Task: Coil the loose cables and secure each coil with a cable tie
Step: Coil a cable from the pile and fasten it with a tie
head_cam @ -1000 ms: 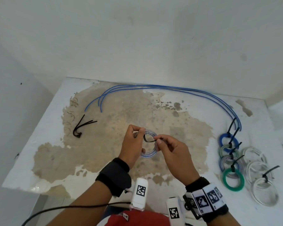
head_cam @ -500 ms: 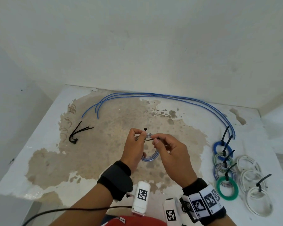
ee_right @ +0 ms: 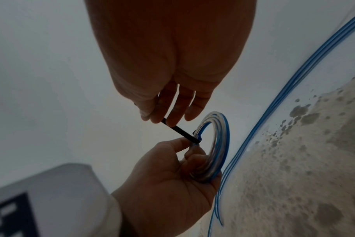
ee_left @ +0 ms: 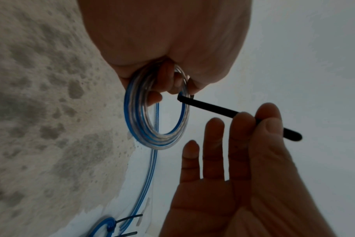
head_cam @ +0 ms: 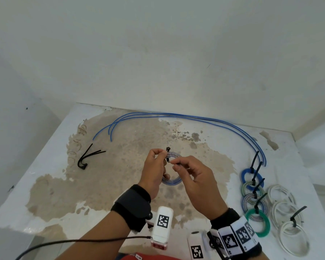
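Note:
My left hand (head_cam: 155,171) grips a small coil of clear-and-blue cable (head_cam: 174,182) above the table's middle; the same cable coil (ee_left: 156,121) (ee_right: 215,144) fills both wrist views. A black cable tie (ee_left: 223,110) runs through the coil's ring, its head end poking up past my left thumb (head_cam: 168,149). My right hand (head_cam: 195,177) pinches the cable tie's tail (ee_right: 180,130) between thumb and index finger, just right of the coil. Several loose blue cables (head_cam: 195,118) lie in a long arc along the table's back.
Spare black cable ties (head_cam: 88,157) lie at the table's left. Several tied coils, blue (head_cam: 250,178), green (head_cam: 258,222) and white (head_cam: 293,239), sit in rows at the right. The table (head_cam: 51,184) has a worn brown patch and meets white walls behind.
The tie's head end now sticks up above the coil beside my left thumb. My right hand has drawn the tail slightly right. The head view has tilted upward a little.

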Demonstrator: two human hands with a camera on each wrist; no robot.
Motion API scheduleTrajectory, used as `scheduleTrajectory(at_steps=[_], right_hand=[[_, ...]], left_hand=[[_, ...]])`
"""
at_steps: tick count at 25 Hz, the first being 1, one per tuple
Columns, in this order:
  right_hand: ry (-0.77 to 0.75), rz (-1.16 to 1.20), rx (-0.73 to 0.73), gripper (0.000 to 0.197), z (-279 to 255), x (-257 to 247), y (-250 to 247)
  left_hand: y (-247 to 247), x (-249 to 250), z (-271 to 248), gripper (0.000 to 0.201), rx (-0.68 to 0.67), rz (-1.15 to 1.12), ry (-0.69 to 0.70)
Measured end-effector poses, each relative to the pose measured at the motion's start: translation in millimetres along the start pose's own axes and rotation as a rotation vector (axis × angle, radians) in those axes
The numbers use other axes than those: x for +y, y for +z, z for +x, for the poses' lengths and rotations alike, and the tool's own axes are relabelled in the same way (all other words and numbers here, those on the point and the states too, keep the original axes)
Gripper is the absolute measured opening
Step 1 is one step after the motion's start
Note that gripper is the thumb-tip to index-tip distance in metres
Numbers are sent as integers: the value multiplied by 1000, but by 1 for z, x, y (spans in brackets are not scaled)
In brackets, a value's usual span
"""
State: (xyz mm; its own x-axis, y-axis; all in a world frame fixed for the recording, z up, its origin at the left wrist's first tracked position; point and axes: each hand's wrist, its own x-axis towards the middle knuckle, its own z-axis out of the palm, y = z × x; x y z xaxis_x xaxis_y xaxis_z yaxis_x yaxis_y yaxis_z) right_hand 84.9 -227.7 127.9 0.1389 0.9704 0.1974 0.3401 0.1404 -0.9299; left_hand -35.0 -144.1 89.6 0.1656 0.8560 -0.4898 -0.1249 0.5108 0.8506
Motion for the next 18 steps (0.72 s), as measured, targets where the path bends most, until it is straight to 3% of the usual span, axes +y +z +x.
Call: scheduleTrajectory(at_steps=[10,15,18], right_hand=[[2,43,23,26,-7,-6,-7],[263,264,136,17,2,-16,-4],[357,195,190,7,9,-18,-2]], left_hand=[[13,3,-17,22,-35,-23,3],[21,3,-24,22,-23,-17,57],[26,5,-29,22,-14,20,109]])
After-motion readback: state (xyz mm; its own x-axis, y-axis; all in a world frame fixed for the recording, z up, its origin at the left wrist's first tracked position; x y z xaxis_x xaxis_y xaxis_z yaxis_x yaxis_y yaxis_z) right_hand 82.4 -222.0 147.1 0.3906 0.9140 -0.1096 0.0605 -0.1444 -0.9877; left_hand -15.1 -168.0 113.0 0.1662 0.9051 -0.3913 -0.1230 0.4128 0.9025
